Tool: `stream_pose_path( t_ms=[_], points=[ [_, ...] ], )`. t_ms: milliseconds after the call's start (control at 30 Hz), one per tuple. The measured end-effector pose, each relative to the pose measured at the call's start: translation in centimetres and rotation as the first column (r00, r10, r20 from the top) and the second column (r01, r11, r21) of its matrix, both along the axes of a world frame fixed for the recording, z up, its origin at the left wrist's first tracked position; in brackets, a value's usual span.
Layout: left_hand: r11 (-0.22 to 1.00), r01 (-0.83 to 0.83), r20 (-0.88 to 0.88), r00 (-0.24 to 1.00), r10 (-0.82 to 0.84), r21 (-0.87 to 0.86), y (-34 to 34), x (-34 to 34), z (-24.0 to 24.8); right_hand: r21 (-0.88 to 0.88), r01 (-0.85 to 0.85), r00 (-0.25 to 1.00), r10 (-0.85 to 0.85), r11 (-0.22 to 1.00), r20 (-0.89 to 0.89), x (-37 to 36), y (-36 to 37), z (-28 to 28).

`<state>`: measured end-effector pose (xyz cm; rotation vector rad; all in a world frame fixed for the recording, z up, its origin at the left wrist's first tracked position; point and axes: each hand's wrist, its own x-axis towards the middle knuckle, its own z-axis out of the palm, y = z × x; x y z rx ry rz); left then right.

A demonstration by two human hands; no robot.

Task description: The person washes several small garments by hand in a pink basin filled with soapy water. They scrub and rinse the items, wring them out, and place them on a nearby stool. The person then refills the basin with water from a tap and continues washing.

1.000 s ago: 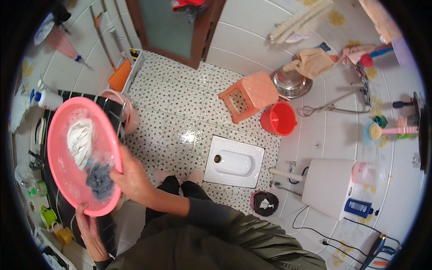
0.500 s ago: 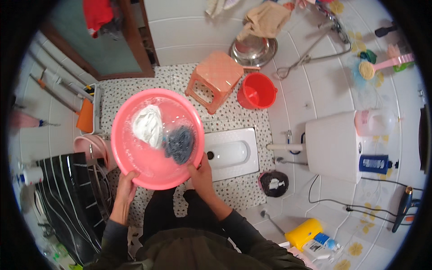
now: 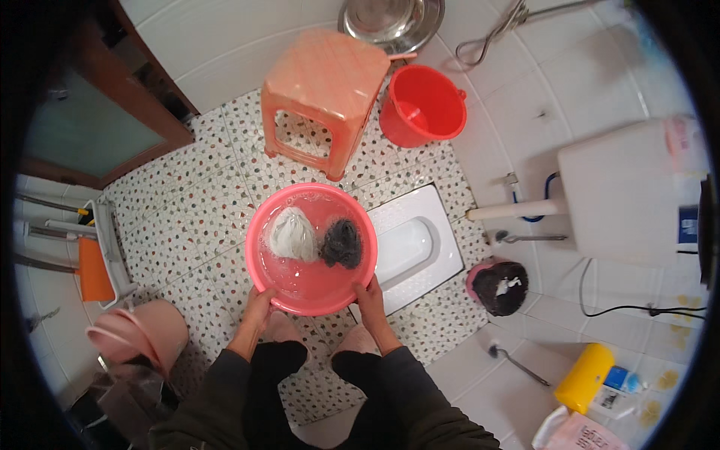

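Near the middle of the view, over the speckled tile floor [image 3: 180, 202], the round pink basin [image 3: 311, 308] faced mouth-up toward the camera, its circle giving no clear long axis. Whether its base touched the floor could not be told. The left hand [image 3: 259, 309] pinched the rim at about half past seven and the right hand [image 3: 370, 298] pinched it at four, the fingers mostly hidden beneath. Within the basin, in sudsy water, a white cloth [image 3: 292, 234] lay bunched toward ten o'clock, its long axis running from eleven to five, and just beside it a dark grey cloth [image 3: 342, 244] sat toward three, its longer side from twelve to six. At three o'clock from the basin, partly covered by it, the white squat toilet [image 3: 450, 247] pointed along a line from eight to two. An orange-pink stool [image 3: 322, 67] stood at twelve, a red bucket [image 3: 424, 109] at one, a small lined bin [image 3: 495, 289] between three and four, and a pale pink bucket [image 3: 165, 330] at eight. Both feet showed below, at six.
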<state>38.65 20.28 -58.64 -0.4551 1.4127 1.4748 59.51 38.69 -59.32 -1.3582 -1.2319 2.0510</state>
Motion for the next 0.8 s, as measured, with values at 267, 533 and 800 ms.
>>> stream_pose_path(
  t_ms=[267, 533, 800],
  points=[
    [0.998, 0.024, 0.043, 0.999, -0.027, 0.058, 3.5, 1.4, -18.4, 0.029, -0.073, 0.997, 0.072, 0.997, 0.029, 0.1, 5.0, -16.4],
    [0.990, 0.018, 0.056, 0.998, -0.027, 0.143, 5.3, 3.1, -25.2, 0.079, -0.103, 0.994, 0.101, 0.991, 0.037, -0.2, 8.9, -22.8],
    [0.997, -0.058, -0.066, 0.996, 0.061, 0.044, 7.5, 4.4, -23.6, 0.621, -0.568, 0.610, -0.230, 0.540, 0.758, -1.9, 14.6, -23.4]
  ],
)
